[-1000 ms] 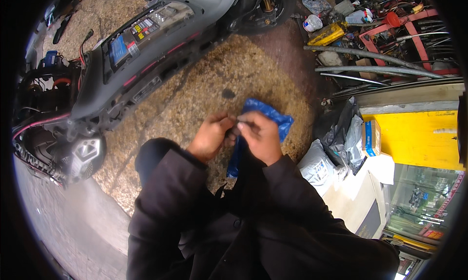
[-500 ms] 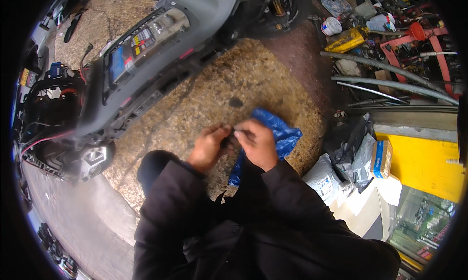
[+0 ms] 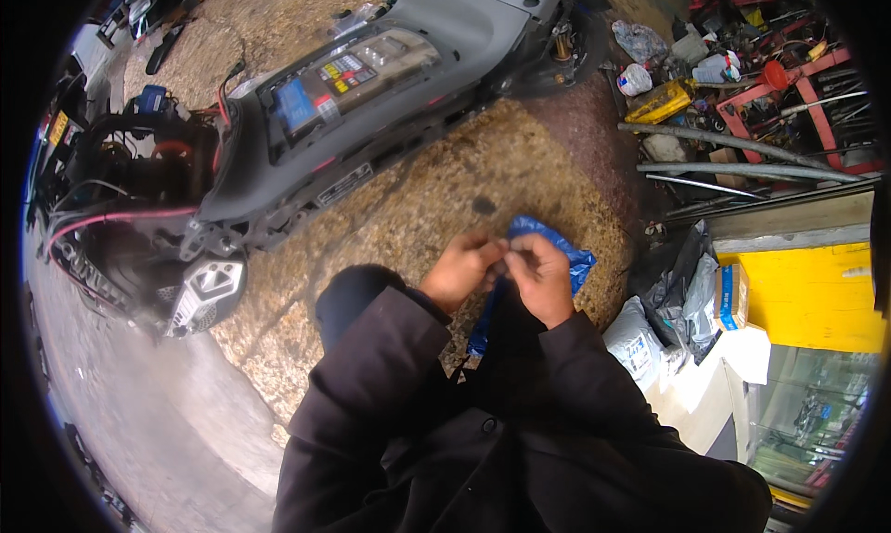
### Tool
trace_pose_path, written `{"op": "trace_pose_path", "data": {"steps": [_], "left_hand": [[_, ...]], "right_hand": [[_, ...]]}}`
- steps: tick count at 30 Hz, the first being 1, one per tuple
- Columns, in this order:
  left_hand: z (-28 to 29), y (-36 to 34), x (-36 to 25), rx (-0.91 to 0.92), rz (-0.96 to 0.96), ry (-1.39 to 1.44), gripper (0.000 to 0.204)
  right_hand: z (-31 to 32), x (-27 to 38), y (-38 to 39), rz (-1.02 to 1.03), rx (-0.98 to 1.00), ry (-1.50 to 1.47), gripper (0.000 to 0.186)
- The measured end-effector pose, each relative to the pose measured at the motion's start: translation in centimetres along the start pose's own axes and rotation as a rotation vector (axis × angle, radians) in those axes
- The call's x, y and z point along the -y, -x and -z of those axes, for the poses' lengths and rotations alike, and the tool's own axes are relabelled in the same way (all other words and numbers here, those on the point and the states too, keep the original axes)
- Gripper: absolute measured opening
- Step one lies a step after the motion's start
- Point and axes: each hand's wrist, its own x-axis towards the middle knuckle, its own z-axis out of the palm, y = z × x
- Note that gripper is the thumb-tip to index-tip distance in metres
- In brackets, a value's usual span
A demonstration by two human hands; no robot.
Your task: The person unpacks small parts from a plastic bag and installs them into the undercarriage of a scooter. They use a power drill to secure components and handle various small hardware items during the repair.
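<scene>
My left hand (image 3: 461, 268) and my right hand (image 3: 543, 278) meet fingertip to fingertip in front of my body. Both are closed in a pinch, and whatever lies between the fingers is too small or too hidden to name. Behind and below them a crumpled blue plastic bag (image 3: 580, 264) lies partly covered by my right hand and sleeve. Just beyond is the grey body of a scooter-like vehicle (image 3: 408, 92), with a battery (image 3: 348, 73) lying in its recess.
A pinkish-red cable (image 3: 121, 216) runs along the vehicle's left end, by a silver footplate (image 3: 209, 292). Metal tubes (image 3: 733, 141) and mixed parts pile up at far right. Grey plastic parcels (image 3: 636, 343) and a small box (image 3: 731, 297) sit beside a yellow panel (image 3: 807, 292).
The view has shifted, so the vehicle and my hands appear farther right. My fingers stay pinched together, with the fingertips slightly closer.
</scene>
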Motion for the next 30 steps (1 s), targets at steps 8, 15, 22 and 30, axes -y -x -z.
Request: {"op": "trace_pose_path", "data": {"steps": [8, 15, 22, 30], "left_hand": [[0.3, 4.6, -0.3, -0.027, -0.143, 0.136, 0.013], [-0.5, 5.6, -0.1, -0.089, -0.137, 0.187, 0.012], [-2.0, 6.0, 0.7, 0.016, -0.028, 0.276, 0.007], [-4.6, 7.0, 1.5, 0.015, 0.134, 0.108, 0.02]], "right_hand": [[-2.2, 1.7, 2.2, -0.022, 0.17, -0.249, 0.013], [-2.2, 1.0, 3.7, -0.1, 0.226, -0.498, 0.015], [-1.1, -3.9, 5.6, -0.228, 0.138, -0.606, 0.016], [-1.6, -7.5, 7.0, -0.252, -0.008, -0.559, 0.01]]}}
